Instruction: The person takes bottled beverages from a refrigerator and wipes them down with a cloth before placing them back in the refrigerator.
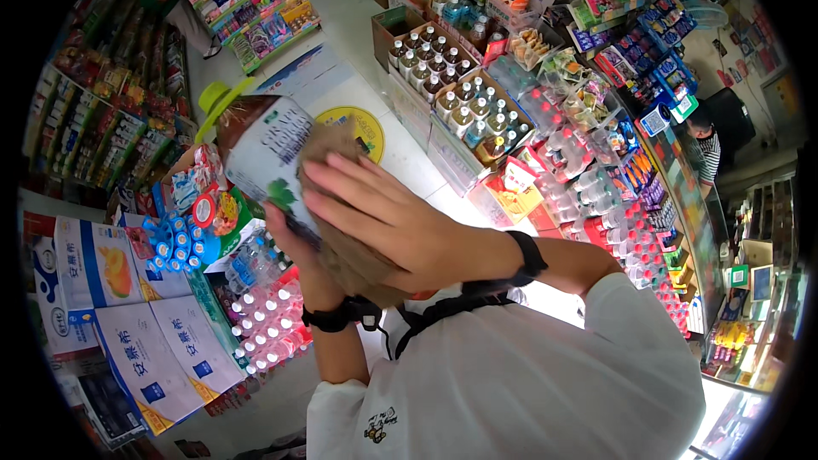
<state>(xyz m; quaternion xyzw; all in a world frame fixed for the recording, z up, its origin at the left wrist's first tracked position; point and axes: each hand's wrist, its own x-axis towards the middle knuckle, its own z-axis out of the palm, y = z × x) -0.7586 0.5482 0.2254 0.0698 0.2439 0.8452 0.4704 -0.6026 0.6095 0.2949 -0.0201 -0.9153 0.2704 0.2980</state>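
Right hand (383, 213): fingers spread flat on a brown cloth (345, 247), pressing it against the bottle's side.
Left hand (294, 247): cupped beneath the bottle, mostly hidden; grip looks partial.
Bottle (264, 149): large, brown liquid, white label, green cap (217, 98); tilted, held above the floor.
Risk: cloth could slide on the label; bottle may slip and drop.
Beyond: trays of capped bottles (452, 89) on crates, within swing of the cap end.

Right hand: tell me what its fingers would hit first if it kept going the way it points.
The right hand lies flat on a brown cloth, pointing left at the big bottle; its label comes first, probably, since the cloth hides the contact.
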